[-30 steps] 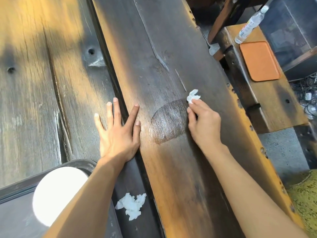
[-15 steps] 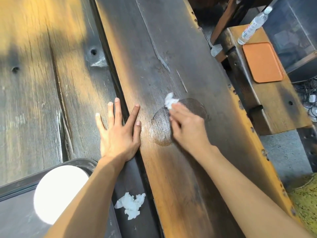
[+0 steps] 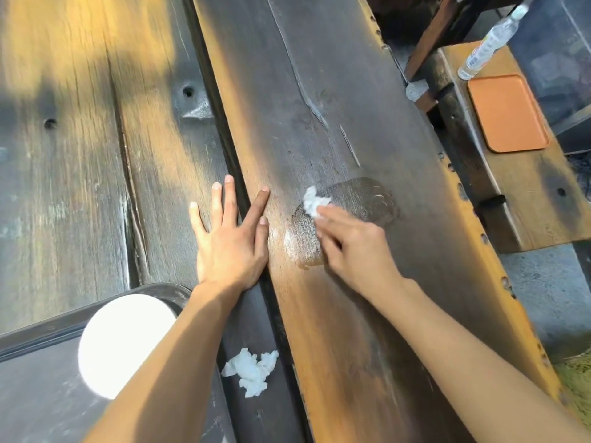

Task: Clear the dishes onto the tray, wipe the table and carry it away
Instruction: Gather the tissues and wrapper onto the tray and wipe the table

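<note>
My right hand (image 3: 355, 247) pinches a small crumpled white tissue (image 3: 312, 202) and presses it onto a wet oval patch (image 3: 351, 203) on the dark wooden table (image 3: 319, 75). Flat on the planks just left of that patch rests my left hand (image 3: 228, 241), fingers spread, holding nothing. At the lower left a dark tray (image 3: 35, 378) carries a white plate (image 3: 118, 343), partly hidden by my left forearm. A second crumpled tissue (image 3: 251, 370) lies on the table between my arms.
A wooden bench (image 3: 527, 199) runs along the table's right side, with an orange tray (image 3: 507, 113) and a clear plastic bottle (image 3: 489, 43) on it. A gap (image 3: 220, 123) separates two table planks. Concrete floor shows at the right.
My right hand has swept the tissue leftward across the wet patch, from its right end toward its left, leaving the wiped area wider. My left hand has stayed in place.
</note>
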